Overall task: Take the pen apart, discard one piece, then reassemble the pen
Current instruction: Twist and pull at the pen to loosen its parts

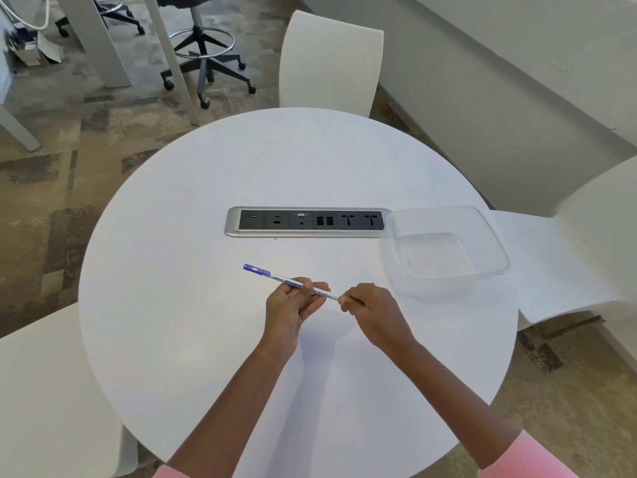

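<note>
left hand (289, 307) fingers pinching the pen (280, 278) mid-barrel, right hand (370, 307) fingertips pinched on its near end

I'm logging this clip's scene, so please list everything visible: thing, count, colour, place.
pen: one, white barrel with purple cap, held above the table
table: one, white, round, centre
socket panel: one, silver and black, set in the table's middle
container: one, clear plastic, right of the panel, nothing visible inside
chairs: three, white, around the table
office stool: one, black, on wheels, far left
carpet: patterned brown and grey floor
left hand: grips the barrel's middle
right hand: pinches the pen's uncapped end
sleeves: pink, bottom edge
</note>
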Motion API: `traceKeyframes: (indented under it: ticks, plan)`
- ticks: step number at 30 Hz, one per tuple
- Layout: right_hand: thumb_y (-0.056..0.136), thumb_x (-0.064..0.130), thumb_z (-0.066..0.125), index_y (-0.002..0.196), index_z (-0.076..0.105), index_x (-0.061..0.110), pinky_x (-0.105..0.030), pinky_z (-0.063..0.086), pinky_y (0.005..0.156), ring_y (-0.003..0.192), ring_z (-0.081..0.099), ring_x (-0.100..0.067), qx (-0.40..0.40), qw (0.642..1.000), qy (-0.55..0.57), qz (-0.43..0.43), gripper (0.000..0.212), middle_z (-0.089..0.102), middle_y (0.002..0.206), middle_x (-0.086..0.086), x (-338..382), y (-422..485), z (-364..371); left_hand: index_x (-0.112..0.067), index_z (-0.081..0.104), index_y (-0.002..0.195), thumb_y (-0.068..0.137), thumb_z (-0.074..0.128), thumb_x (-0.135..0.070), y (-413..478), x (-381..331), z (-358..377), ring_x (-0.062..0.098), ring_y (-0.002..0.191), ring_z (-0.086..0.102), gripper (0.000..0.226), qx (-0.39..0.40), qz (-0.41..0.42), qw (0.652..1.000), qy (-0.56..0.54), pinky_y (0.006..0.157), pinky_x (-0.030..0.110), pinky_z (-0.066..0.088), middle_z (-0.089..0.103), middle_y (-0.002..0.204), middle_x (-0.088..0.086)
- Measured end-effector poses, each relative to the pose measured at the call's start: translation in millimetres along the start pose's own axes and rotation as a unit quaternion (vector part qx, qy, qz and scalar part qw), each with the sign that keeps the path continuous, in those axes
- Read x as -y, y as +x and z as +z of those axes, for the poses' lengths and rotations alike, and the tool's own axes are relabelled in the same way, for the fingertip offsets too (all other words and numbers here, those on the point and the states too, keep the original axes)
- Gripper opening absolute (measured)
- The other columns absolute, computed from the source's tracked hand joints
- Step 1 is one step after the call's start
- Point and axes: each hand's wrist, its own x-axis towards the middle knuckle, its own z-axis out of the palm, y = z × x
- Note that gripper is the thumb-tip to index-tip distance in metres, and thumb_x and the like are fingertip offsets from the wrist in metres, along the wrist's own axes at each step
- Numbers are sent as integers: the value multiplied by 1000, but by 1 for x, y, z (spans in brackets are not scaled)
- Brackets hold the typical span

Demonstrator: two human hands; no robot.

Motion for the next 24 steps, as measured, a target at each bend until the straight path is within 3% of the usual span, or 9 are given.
traceKeyframes:
  ticks: [4, 8, 11, 15, 18, 24]
  plan:
    - [88, 11, 52, 53, 58, 13, -18, 33, 47, 48, 39, -12, 92, 972, 174, 130, 35, 45, 50, 0, 7, 7, -12, -5, 56, 80, 90, 52, -7, 0, -1, -2, 14, 68, 71, 11, 7, 0, 1000, 9, 59, 17, 56, 75, 68, 5]
    - [92, 15, 47, 64, 59, 9, -13, 38, 47, 47, 40, -7, 188, 881, 342, 268, 30, 46, 53, 2, 5, 8, -19, -5, 57, 79, 90, 52, -7, -2, -1, -2, 15, 70, 71, 12, 17, 4, 1000, 18, 59, 17, 55, 75, 69, 5]
    - [93, 19, 45, 70, 63, 8, -14, 39, 49, 51, 43, -9, 138, 915, 319, 204, 31, 49, 57, 1, 0, 5, -14, -4, 58, 80, 89, 53, -7, -3, 0, 0, 15, 70, 72, 10, 3, 5, 1000, 0, 60, 18, 56, 75, 70, 5]
    - [88, 13, 53, 79, 62, 18, -13, 40, 57, 59, 50, -5, -19, 978, 198, 60, 14, 53, 61, 5, -6, -4, -1, -3, 58, 82, 89, 52, -5, -3, -3, 4, 15, 70, 72, 10, -8, 4, 999, -30, 60, 18, 56, 75, 70, 5]
    - [84, 8, 59, 86, 63, 17, -9, 39, 59, 64, 51, -4, -87, 992, 93, -22, 10, 55, 69, 4, -11, -10, 5, -2, 58, 81, 89, 51, -5, -4, -4, 6, 15, 70, 72, 11, -7, 2, 999, -43, 60, 18, 57, 75, 70, 6]
    - [90, 10, 50, 90, 60, 6, -21, 33, 64, 72, 48, -23, -124, 985, -50, -110, 11, 56, 78, -9, -9, -8, 5, -2, 59, 82, 89, 52, -3, -7, -5, 10, 16, 70, 72, 10, -14, -4, 998, -65, 62, 20, 58, 75, 69, 6]
